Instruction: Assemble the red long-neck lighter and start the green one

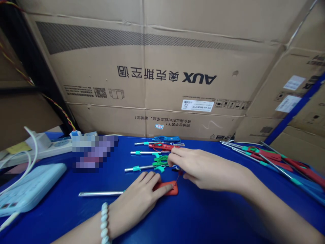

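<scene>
Left hand (138,198) presses flat on the red handle piece (169,188), fingers extended, steel rod (100,194) sticking out left of it. Right hand (203,167) just behind, fingers pinching thin red thread (178,177). Four finished-looking pieces (157,154) farther back; unsorted pile (274,159) far right of it on counter (193,210).

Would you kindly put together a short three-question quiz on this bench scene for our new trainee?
1. True or false: the left hand lies flat on a red handle on the blue table.
2. Which hand pinches a thin thread: A left, B right?
3. Fill in: a bracelet of white ____ sits on the left wrist.

Key:
1. True; a metal rod sticks out to its left.
2. B; the right hand pinches it beside the green handle.
3. Beads.
</scene>
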`<state>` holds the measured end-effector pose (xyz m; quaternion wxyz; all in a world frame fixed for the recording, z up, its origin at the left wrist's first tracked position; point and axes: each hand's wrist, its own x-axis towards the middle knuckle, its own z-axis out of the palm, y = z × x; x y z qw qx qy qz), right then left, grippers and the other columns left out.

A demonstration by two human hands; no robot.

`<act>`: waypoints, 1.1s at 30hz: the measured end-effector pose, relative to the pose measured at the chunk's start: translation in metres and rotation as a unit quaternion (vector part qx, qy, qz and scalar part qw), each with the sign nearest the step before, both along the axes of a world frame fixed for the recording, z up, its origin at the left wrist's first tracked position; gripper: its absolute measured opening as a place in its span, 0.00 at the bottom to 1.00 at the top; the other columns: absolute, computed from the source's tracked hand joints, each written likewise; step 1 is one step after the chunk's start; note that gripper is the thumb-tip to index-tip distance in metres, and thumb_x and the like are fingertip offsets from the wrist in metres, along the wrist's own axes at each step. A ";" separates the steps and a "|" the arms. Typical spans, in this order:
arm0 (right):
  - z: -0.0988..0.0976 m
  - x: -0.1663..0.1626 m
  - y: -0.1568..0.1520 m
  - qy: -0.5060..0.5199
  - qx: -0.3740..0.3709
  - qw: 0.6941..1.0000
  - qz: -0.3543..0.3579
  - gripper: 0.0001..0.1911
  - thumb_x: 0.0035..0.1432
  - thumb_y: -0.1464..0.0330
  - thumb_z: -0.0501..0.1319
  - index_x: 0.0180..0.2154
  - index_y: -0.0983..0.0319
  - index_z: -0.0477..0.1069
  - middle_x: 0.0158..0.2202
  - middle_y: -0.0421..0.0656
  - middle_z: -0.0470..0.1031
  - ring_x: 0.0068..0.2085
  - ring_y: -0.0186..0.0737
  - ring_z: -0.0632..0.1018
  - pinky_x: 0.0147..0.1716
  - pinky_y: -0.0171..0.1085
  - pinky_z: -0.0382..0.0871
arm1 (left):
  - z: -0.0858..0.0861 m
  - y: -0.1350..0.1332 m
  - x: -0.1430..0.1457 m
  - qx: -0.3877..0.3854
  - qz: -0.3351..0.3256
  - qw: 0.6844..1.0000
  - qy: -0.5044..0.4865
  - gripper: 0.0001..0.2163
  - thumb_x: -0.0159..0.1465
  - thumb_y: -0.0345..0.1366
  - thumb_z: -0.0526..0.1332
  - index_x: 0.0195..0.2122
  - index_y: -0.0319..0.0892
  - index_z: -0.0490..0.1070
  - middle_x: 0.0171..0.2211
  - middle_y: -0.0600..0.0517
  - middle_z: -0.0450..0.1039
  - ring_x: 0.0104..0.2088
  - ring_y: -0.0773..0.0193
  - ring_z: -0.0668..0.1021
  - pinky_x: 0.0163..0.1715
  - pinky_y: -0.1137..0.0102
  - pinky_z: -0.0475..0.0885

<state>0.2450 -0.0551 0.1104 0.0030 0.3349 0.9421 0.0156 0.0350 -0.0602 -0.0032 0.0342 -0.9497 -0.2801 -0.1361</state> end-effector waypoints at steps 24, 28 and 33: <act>0.000 -0.014 0.002 -0.050 0.037 0.995 -0.079 0.10 0.58 0.70 0.61 0.24 0.66 0.70 0.26 0.46 0.76 0.29 0.42 0.78 0.25 0.35 0.60 | 0.003 -0.001 0.000 -0.007 0.005 0.999 0.038 0.19 0.69 0.29 0.48 0.60 0.49 0.56 0.39 0.48 0.65 0.36 0.60 0.69 0.36 0.67 0.67; 0.000 -0.006 0.003 -0.025 0.033 0.998 -0.037 0.04 0.56 0.71 0.62 0.32 0.66 0.70 0.35 0.48 0.76 0.35 0.43 0.77 0.30 0.35 0.64 | 0.002 -0.001 0.000 -0.003 0.007 0.999 0.033 0.18 0.70 0.31 0.47 0.60 0.49 0.57 0.39 0.48 0.65 0.36 0.60 0.69 0.37 0.67 0.67; -0.002 0.002 0.005 -0.008 -0.001 1.000 -0.007 0.07 0.55 0.81 0.57 0.34 0.65 0.69 0.35 0.44 0.75 0.33 0.37 0.75 0.29 0.32 0.62 | 0.000 0.000 0.000 0.000 0.007 1.000 0.022 0.18 0.70 0.31 0.46 0.60 0.50 0.57 0.39 0.48 0.65 0.37 0.60 0.69 0.37 0.67 0.67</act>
